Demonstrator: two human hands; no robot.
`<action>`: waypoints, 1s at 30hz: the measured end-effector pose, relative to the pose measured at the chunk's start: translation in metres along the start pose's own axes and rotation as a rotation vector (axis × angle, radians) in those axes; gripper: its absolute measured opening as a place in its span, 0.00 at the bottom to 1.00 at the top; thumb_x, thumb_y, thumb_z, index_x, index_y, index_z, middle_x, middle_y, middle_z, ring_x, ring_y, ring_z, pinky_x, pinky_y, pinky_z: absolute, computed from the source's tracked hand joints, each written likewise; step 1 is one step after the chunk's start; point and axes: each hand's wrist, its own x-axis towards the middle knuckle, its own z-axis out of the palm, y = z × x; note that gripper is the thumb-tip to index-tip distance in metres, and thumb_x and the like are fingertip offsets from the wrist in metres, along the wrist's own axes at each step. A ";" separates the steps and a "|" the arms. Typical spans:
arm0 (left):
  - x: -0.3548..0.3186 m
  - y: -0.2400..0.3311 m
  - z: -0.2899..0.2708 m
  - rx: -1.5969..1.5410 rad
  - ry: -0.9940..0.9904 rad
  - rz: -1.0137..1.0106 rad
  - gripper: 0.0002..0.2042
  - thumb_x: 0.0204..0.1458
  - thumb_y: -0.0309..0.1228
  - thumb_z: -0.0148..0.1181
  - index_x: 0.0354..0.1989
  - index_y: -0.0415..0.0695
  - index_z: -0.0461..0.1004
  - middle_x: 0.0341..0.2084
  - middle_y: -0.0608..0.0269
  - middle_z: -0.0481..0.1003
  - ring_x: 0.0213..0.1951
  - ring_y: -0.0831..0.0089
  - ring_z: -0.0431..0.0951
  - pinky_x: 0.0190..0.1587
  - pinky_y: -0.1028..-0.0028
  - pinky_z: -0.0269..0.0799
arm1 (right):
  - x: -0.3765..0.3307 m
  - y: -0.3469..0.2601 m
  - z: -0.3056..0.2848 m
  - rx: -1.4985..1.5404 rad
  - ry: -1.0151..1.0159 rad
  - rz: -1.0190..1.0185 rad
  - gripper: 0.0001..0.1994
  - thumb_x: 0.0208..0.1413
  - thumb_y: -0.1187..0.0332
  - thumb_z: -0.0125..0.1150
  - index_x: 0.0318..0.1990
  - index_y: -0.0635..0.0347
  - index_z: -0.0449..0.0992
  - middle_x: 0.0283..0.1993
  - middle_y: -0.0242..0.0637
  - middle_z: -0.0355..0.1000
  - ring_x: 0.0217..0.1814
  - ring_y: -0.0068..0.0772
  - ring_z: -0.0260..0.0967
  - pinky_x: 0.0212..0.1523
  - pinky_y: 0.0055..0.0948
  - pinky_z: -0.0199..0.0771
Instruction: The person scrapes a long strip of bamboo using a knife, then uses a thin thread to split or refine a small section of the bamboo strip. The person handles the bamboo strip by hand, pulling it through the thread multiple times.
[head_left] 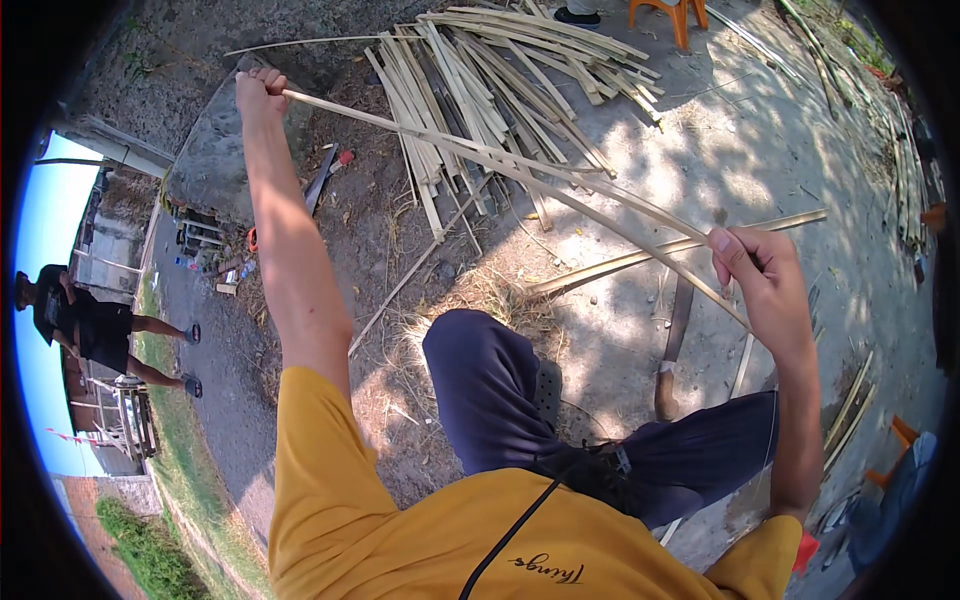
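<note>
My left hand (262, 92), arm stretched far forward, is closed around one end of a long pale bamboo strip (360, 115). Partway along, the strip appears as two lengths that spread apart toward the right. My right hand (768, 285) is closed, with the upper length pinched at the thumb. The lower length (640, 240) runs below that thumb and ends near the wrist; whether the fingers touch it I cannot tell. A machete (678, 325) with a wooden handle lies on the ground below the strips. Another bamboo piece (670, 250) lies crosswise behind the right hand.
A large heap of split bamboo strips (490, 90) covers the ground ahead. A grey rock (210, 150) sits beneath my left hand. More strips (905, 185) lie at the far right. Orange stools (680, 22) stand at the edges. A person (85, 320) stands by the road at left.
</note>
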 end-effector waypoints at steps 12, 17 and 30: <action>0.005 0.058 -0.165 -0.131 -0.074 0.061 0.23 0.71 0.40 0.40 0.20 0.46 0.58 0.12 0.71 0.49 0.14 0.78 0.43 0.16 0.75 0.40 | -0.083 0.255 -0.247 -0.483 0.328 0.312 0.27 0.72 0.48 0.52 0.27 0.61 0.76 0.24 0.23 0.55 0.28 0.19 0.53 0.33 0.25 0.53; 0.006 0.074 -0.141 -0.273 -0.326 -0.083 0.27 0.73 0.46 0.38 0.19 0.46 0.58 0.13 0.72 0.48 0.15 0.78 0.44 0.16 0.75 0.42 | 0.013 0.224 -0.140 -0.513 0.203 0.145 0.23 0.72 0.53 0.53 0.41 0.67 0.84 0.36 0.43 0.81 0.47 0.35 0.79 0.53 0.34 0.72; -0.157 -0.046 0.056 -0.736 -0.797 -0.285 0.24 0.75 0.47 0.37 0.25 0.46 0.61 0.16 0.74 0.48 0.17 0.80 0.45 0.18 0.74 0.42 | 0.067 0.045 0.068 0.059 -0.549 -0.259 0.28 0.68 0.54 0.61 0.71 0.56 0.67 0.69 0.41 0.69 0.72 0.37 0.66 0.72 0.41 0.66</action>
